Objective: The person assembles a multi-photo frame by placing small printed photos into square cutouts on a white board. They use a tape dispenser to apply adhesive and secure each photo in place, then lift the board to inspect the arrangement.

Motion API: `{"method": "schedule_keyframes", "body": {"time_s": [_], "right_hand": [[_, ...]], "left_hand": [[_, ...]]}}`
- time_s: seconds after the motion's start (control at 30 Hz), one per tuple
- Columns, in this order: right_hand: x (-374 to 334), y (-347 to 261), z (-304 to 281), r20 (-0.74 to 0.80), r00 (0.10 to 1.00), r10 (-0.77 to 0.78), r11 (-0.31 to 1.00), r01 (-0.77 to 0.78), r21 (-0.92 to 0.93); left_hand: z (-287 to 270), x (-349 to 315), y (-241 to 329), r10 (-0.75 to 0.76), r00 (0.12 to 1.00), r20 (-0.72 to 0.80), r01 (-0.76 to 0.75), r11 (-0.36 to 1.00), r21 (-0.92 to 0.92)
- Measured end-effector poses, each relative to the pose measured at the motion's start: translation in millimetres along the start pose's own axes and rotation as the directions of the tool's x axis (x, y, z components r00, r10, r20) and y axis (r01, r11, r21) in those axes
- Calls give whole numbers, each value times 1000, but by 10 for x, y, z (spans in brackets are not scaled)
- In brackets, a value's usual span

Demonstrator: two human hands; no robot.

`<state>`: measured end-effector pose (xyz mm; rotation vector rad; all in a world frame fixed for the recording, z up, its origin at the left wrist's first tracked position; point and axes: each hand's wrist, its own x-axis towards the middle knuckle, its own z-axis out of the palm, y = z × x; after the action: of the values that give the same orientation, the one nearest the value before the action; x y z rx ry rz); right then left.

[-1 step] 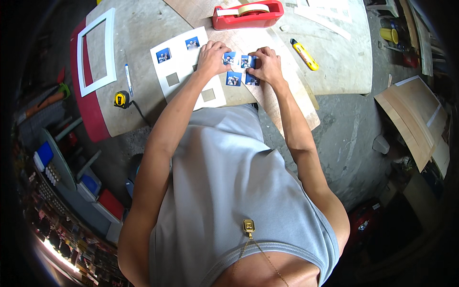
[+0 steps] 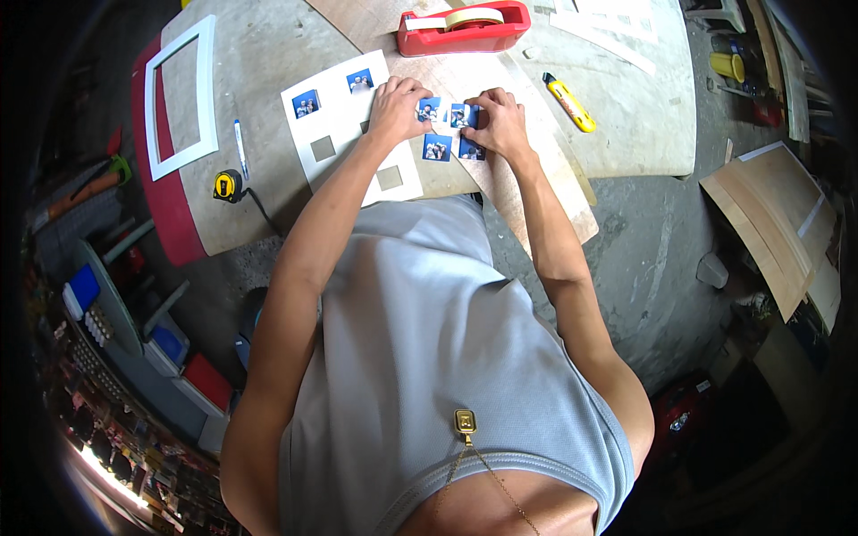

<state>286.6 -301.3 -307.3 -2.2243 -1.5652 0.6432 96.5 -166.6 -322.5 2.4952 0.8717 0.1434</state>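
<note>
My left hand (image 2: 399, 113) is closed on the edge of a small blue-backed photo (image 2: 428, 109), beside a white mat board (image 2: 342, 134) with square cut-out windows. To its right, my right hand (image 2: 500, 123) pinches another small photo (image 2: 462, 114) between thumb and fingers. Just below these lie a third photo (image 2: 437, 148) and one more photo (image 2: 471, 150), the latter partly under the right hand. In the board's upper windows, a photo (image 2: 306, 104) shows at the left and another photo (image 2: 360, 81) at the right. My left hand and forearm hide part of the board.
A red tape dispenser (image 2: 465, 36) stands beyond my hands on a wooden board (image 2: 559, 183). To the right lies a yellow utility knife (image 2: 569, 103). A white frame (image 2: 207, 89), a pen (image 2: 240, 150) and a tape measure (image 2: 227, 185) lie at the left of the table.
</note>
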Motion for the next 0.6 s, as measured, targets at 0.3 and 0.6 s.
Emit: {"method": "schedule_keyframes", "body": {"time_s": [0.3, 0.6], "right_hand": [[30, 162, -16, -150, 988, -22, 978, 53, 204], [-139, -652, 228, -21, 1000, -5, 887, 14, 461]], "left_hand": [[-159, -47, -80, 7, 988, -152, -12, 999, -36], [-746, -1280, -1216, -195, 890, -412, 197, 980, -38]]}}
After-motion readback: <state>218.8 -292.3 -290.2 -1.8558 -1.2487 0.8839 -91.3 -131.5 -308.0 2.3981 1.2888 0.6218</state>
